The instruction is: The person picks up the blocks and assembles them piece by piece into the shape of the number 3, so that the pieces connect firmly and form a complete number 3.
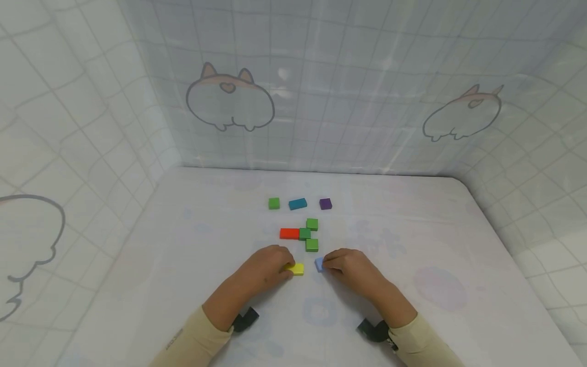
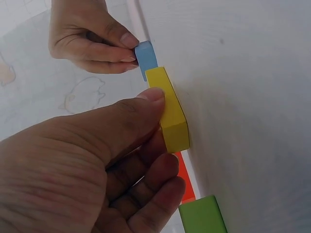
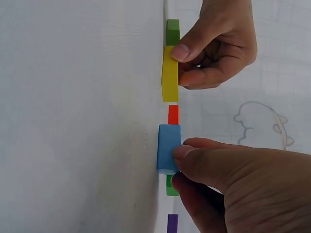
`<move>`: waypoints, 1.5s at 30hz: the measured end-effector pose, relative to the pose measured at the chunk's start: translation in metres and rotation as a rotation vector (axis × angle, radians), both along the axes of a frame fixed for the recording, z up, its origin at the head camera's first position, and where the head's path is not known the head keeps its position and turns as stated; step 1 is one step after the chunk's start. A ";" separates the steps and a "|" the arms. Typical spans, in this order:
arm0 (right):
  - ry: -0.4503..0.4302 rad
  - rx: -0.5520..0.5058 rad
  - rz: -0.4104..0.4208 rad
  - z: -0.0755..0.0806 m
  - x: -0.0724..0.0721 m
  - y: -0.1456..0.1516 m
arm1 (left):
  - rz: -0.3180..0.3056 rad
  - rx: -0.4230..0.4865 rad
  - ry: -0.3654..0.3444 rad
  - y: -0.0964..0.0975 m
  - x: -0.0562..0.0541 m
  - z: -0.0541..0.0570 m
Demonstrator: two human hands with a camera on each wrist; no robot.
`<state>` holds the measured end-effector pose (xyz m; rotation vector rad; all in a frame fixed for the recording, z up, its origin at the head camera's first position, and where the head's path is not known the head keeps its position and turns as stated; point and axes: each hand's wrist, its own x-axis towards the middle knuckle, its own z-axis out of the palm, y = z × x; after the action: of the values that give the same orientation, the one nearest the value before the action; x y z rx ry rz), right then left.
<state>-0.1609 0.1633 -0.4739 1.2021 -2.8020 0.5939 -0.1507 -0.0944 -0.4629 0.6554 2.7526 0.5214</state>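
My left hand (image 1: 269, 266) pinches a yellow rectangular block (image 1: 298, 269) low at the tabletop, the thumb pressed on its near side in the left wrist view. To its right, my right hand (image 1: 352, 269) holds a light blue block (image 3: 168, 148) between thumb and fingers. A gap separates the two held blocks in the head view. Just beyond them lie a red block (image 1: 289, 233) and, at its right end, a dark green block (image 1: 304, 234). Light green blocks sit at that green block's far right corner (image 1: 312, 224) and near right corner (image 1: 312, 245).
Farther back stand a green block (image 1: 273, 203), a teal block (image 1: 297, 204) and a purple block (image 1: 325, 204), spaced apart in a row. White grid-patterned sheets (image 1: 321, 102) with cartoon animals rise behind and at both sides of the white tabletop (image 1: 206, 255).
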 end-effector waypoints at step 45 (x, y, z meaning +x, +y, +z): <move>-0.007 -0.138 0.024 -0.013 -0.011 -0.019 | -0.052 -0.069 0.079 0.000 -0.006 0.002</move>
<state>-0.1716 0.1445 -0.4870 1.2111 -2.7040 0.7795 -0.1566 -0.0941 -0.4604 0.7440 2.8037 0.3948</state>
